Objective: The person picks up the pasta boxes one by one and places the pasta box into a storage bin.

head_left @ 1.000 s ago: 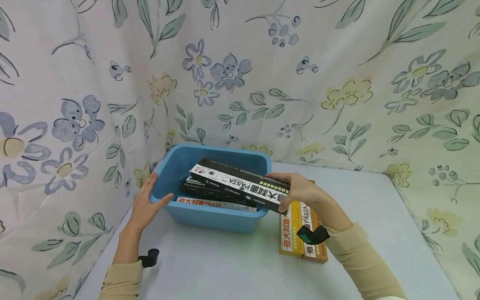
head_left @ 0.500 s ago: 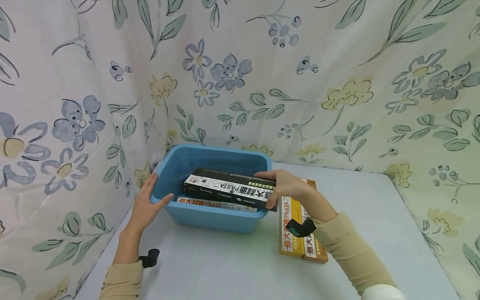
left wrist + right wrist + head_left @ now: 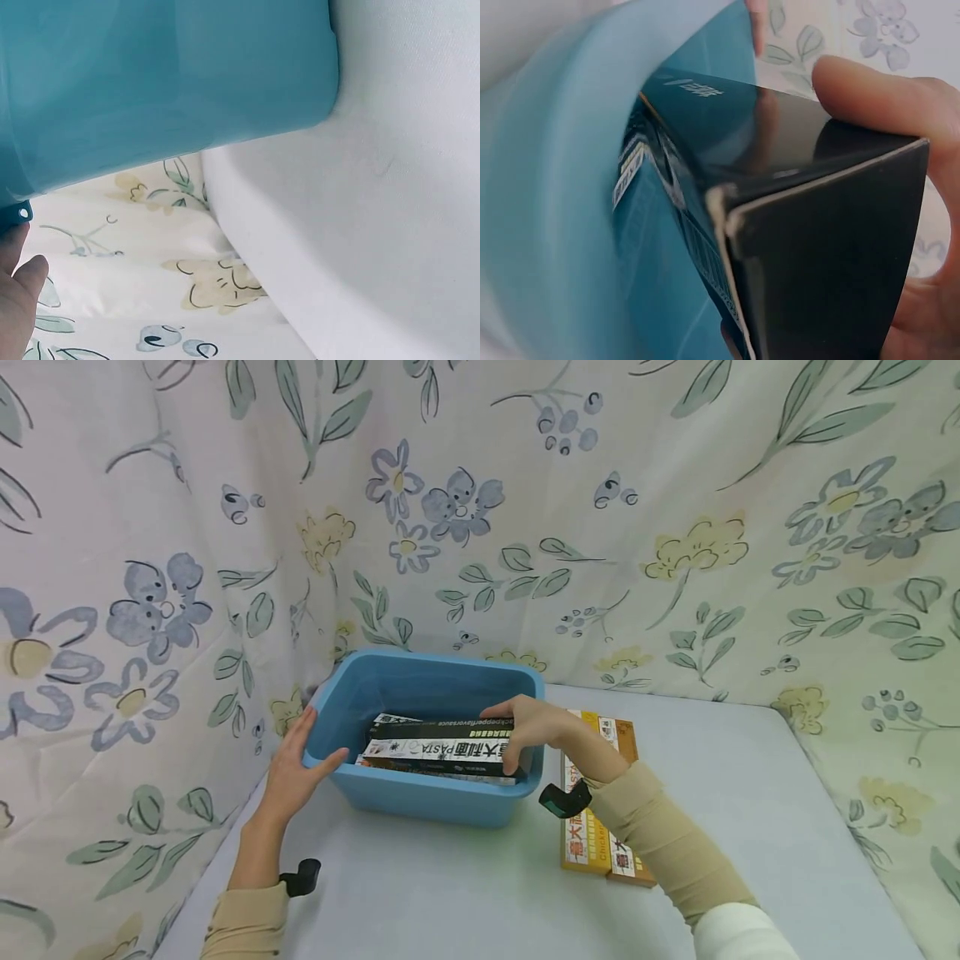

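A long black pasta box (image 3: 442,749) lies tilted inside the blue bin (image 3: 427,802), over other boxes. My right hand (image 3: 536,727) grips its right end between thumb and fingers, inside the bin's right rim. The right wrist view shows the black end face (image 3: 825,247) close up, with the thumb on one side. My left hand (image 3: 288,772) rests at the bin's left rim, fingers extended and thumb spread toward the front edge. In the left wrist view, its fingertips (image 3: 13,244) touch the rim's corner.
Right of the bin, a yellow pasta box (image 3: 581,847) and an orange-brown one (image 3: 626,739) lie side by side on the white table (image 3: 750,793), partly behind my right arm. A floral curtain (image 3: 480,527) hangs behind and at the left.
My right hand has moved left and lowered the black pasta box into the bin, over the boxes there. The left hand has stayed at the rim.
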Tool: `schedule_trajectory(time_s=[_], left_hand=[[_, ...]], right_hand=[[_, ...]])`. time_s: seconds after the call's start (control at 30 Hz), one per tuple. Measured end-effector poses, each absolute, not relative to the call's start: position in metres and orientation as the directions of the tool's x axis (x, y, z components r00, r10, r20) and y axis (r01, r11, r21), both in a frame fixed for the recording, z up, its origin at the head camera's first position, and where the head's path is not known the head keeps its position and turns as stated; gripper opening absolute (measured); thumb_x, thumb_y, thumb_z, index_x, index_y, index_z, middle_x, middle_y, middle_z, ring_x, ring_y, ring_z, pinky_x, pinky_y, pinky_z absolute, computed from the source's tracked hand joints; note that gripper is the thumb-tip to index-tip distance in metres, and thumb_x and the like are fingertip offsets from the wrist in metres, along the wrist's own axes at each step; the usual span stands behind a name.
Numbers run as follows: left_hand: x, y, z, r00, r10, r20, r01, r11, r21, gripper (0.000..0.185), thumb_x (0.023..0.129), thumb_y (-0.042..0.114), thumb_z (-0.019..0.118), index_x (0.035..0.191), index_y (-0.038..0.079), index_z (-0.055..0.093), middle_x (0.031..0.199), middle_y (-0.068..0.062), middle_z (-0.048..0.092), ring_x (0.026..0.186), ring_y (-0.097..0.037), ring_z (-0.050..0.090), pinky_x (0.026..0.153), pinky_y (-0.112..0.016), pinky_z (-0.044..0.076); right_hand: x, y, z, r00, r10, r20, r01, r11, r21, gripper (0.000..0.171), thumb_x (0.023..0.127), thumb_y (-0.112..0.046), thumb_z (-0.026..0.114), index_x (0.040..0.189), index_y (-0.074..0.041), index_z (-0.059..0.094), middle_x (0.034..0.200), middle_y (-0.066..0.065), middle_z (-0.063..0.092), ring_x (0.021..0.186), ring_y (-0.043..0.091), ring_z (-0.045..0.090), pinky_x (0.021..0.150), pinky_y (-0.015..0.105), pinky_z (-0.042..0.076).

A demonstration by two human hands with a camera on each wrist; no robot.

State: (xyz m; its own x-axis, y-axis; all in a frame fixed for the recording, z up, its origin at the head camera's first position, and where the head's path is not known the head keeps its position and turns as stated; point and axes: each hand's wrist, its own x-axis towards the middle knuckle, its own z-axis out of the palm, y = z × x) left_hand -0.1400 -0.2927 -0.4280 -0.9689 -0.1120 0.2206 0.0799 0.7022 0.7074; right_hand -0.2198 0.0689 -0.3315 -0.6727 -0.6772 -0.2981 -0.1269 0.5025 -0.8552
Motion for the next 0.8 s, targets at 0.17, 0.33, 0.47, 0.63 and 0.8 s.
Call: schedule_trajectory(time_s=[0.17,0.33,0.47,0.63,0.8], left_hand=[[-0.139,-0.291,-0.428,-0.967,-0.121,0.225,0.075,0.709,0.701,0.089,0.086,0.036,0.07,0.154,0.003,0.022,0.16,-0.019,0.016,0.143,-0.048,0.015,0.105,-0.073,0.016],[-0.139,-0.291,-0.427,-0.968,-0.119,0.223,0.074,0.712,0.699,0.089,0.087,0.037,0.069,0.154,0.004,0.022,0.16,-0.018,0.016,0.143,-0.047,0.015,0.105,-0.074,0.015],[-0.141,-0.291,-0.427,-0.967,-0.118,0.226,0.075,0.714,0.696,0.089,0.087,0.037,0.069,0.154,0.005,0.021,0.16,-0.018,0.016,0.143,-0.047,0.015,0.104,-0.074,0.015],[-0.141,-0.292,-0.427,-0.965,-0.118,0.233,0.08,0.716,0.693,0.089,0.086,0.037,0.069,0.154,0.004,0.022,0.16,-0.019,0.017,0.142,-0.048,0.016,0.104,-0.074,0.016],[-0.14,-0.292,-0.427,-0.966,-0.11,0.233,0.088,0.71,0.698,0.089,0.086,0.036,0.069,0.154,0.003,0.023,0.159,-0.02,0.018,0.142,-0.048,0.016,0.104,-0.074,0.016]], right_hand=[[-0.219,0.06,-0.329,-0.648,-0.694,-0.315,-0.162,0.529,-0.833,0.089,0.057,0.009,0.075,0.141,0.006,0.045,0.142,0.02,0.049,0.076,0.015,0.051,0.054,0.027,0.039],[-0.219,0.052,-0.326,-0.654,-0.676,-0.339,-0.192,0.582,-0.79,0.09,0.055,0.007,0.078,0.139,0.004,0.049,0.125,0.013,0.064,0.077,0.015,0.05,0.058,0.025,0.043],[-0.221,0.045,-0.325,-0.639,-0.691,-0.34,-0.191,0.57,-0.799,0.091,0.054,0.007,0.079,0.139,0.006,0.047,0.117,0.012,0.067,0.091,0.017,0.058,0.075,0.027,0.053],[-0.223,0.035,-0.324,-0.636,-0.677,-0.37,-0.184,0.599,-0.779,0.09,0.057,0.007,0.08,0.14,0.003,0.048,0.132,0.013,0.059,0.11,0.022,0.055,0.082,0.03,0.053],[-0.224,0.024,-0.324,-0.618,-0.673,-0.407,-0.219,0.644,-0.733,0.089,0.06,0.004,0.08,0.142,-0.003,0.048,0.15,0.011,0.042,0.137,0.025,0.035,0.088,0.032,0.05]])
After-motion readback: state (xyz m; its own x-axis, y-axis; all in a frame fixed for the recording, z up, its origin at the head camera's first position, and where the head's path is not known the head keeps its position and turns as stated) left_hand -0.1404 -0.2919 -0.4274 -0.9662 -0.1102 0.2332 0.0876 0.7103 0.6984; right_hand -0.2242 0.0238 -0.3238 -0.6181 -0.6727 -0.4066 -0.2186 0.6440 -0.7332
